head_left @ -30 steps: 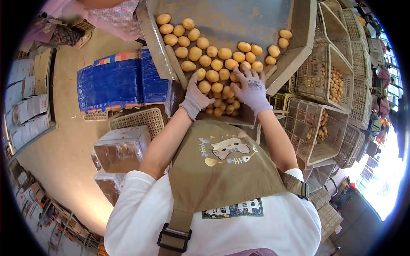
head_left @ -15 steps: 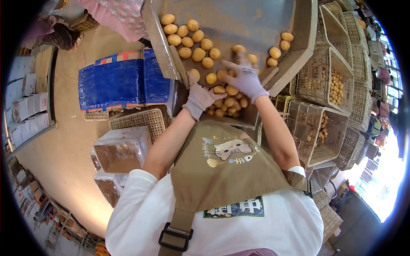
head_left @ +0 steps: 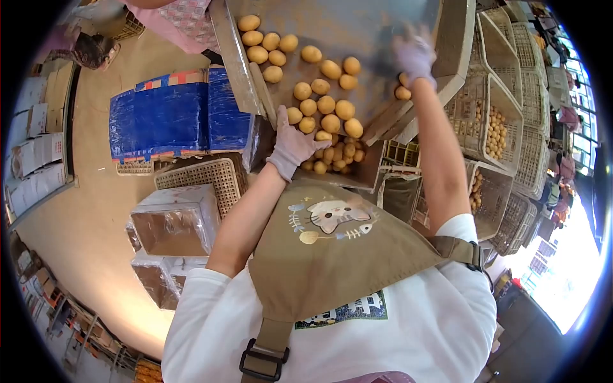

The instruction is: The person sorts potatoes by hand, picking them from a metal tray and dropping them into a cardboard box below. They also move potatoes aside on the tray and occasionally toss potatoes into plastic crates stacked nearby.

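Potatoes (head_left: 330, 123) lie loose on a metal sorting tray (head_left: 357, 32) with raised wooden sides. At its narrow lower end, more potatoes fill a box (head_left: 364, 177). My left hand (head_left: 295, 142), in a pale glove, rests by the left side of that outlet. Its fingers are spread, the tips beside the lowest potatoes, and nothing is gripped. Over the tray's right side is my gloved right hand (head_left: 416, 54), its fingers smeared by motion. Just below that hand, a potato (head_left: 402, 93) sits against the right wall.
Blue-covered boxes (head_left: 163, 118) stand left of the tray, above a plastic crate (head_left: 214, 182) and a plastic-wrapped carton (head_left: 175, 223). Stacked crates (head_left: 504, 105), some with potatoes inside, line the right. Another person's pink clothing (head_left: 175, 25) shows at the upper left.
My right hand has swept from the outlet up to the tray's right side. Several potatoes have shifted towards the middle and the outlet. My left hand stays near the outlet's left side.
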Demonstrator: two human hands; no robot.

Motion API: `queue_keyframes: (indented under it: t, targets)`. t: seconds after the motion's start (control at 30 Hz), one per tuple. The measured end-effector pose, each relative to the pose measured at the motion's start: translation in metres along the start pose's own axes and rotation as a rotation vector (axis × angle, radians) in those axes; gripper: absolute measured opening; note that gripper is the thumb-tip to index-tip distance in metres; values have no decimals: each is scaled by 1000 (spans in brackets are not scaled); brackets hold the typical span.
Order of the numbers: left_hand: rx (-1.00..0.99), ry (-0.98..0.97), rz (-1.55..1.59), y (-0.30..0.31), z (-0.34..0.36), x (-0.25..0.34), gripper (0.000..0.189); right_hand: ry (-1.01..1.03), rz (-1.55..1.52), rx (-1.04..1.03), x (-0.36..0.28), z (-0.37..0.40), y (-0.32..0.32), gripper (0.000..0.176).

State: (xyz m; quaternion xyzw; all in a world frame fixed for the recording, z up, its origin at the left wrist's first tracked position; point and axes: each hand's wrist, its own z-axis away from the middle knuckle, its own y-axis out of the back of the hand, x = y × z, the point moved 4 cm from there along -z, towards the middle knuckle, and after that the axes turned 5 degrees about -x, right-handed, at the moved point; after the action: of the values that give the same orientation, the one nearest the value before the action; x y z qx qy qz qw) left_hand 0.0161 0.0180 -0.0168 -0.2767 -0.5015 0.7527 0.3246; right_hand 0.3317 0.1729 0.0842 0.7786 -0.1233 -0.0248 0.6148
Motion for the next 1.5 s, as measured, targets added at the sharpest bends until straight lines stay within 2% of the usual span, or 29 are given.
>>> queue_keyframes:
  t: [0.03,0.07,0.1,0.2,0.27,0.3,0.37,0.43,0.5,0.57,0.6,0.7,0.73,0.83,0.87,0.9,0.97,1.07,1.1,1.17,1.2,1.3,1.33,1.43,1.47,1.5]
  targets:
    - [-12,-12,12,-3,-2,0,88,-216,-242,-119,29,-3,-1,35]
    - [75,-6,25,-4,-4,-1,93,-459,-456,-190,57,-4,-2,45]
    - [68,-5,24,-4,-5,0,93,-728,-895,-558,64,10,5,56]
    - [53,-2,45,-5,-9,-2,90,-819,-1429,-367,76,40,7,60]
    - [105,-12,69,-10,-10,-5,89,-426,-988,-411,64,44,-3,59]
    - [138,-10,73,-12,-9,-7,88,-261,-804,-446,28,60,17,58]
    - [131,-15,90,-13,-9,-7,88,-209,-834,-807,-26,88,32,54]
    - [81,-13,109,3,-14,-10,93,-130,-981,-753,-59,134,53,47]
    - [54,-17,110,1,-13,-12,93,248,-504,-443,-74,176,56,39]
    - [36,-10,121,-1,-15,-11,92,408,-327,-514,-84,197,61,35]
    - [23,-8,139,-5,-14,-12,92,406,-272,-483,-88,199,66,32]
    - [36,-38,115,-15,-13,-13,82,306,-358,-413,-88,191,63,32]
    - [61,-29,99,-17,-13,-15,83,287,-373,-441,-89,187,63,29]
    - [152,-13,63,-14,-12,-17,87,225,-484,-554,-111,174,67,36]
    - [192,-5,57,-10,-12,-18,88,295,-557,-417,-124,173,66,36]
    - [231,4,50,-5,-12,-20,90,288,-577,-424,-140,167,70,37]
    - [275,3,59,-2,-14,-24,91,206,-383,-500,-163,166,38,39]
    - [320,-10,79,-15,-10,-23,91,177,-242,-721,-182,149,30,41]
    - [333,-13,93,-19,-8,-24,91,133,-335,-723,-178,146,30,40]
    - [202,5,56,-13,-8,-25,89,49,-515,-721,-164,143,33,39]
    - [134,8,38,-17,-9,-23,89,30,-618,-668,-157,143,40,37]
    - [63,-5,44,-20,-10,-25,88,101,-650,-418,-153,133,50,37]
    - [62,2,66,-18,-12,-27,88,102,-582,-427,-157,125,46,43]
    - [55,34,112,-9,-19,-31,88,83,-270,-565,-174,104,27,44]
    - [51,42,124,-6,-19,-30,88,42,-297,-720,-176,95,25,51]
    - [46,45,139,-6,-19,-30,87,7,-304,-764,-174,89,31,51]
